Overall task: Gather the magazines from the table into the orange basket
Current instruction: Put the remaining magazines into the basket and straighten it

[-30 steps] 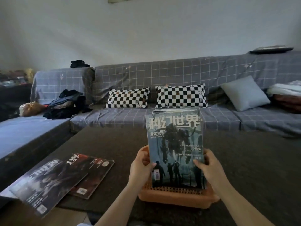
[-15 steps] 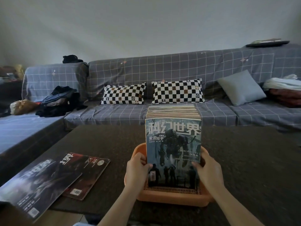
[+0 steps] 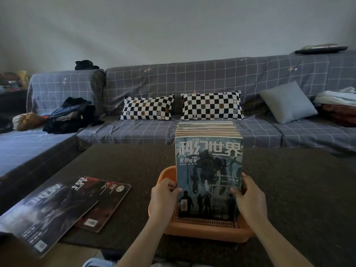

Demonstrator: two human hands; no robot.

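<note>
Two bare forearms come up from the bottom edge of the head view, uncovered from the frame edge to the wrists, with no sleeve, watch, bracelet or ring to be seen on either. The left hand (image 3: 163, 199) and the right hand (image 3: 249, 201) are bare too, without gloves, and a short, unpainted thumbnail shows on the right one. At the bottom edge, just left of the left forearm, a small patch of light blue cloth shows, too little of it to tell which garment it is.
</note>
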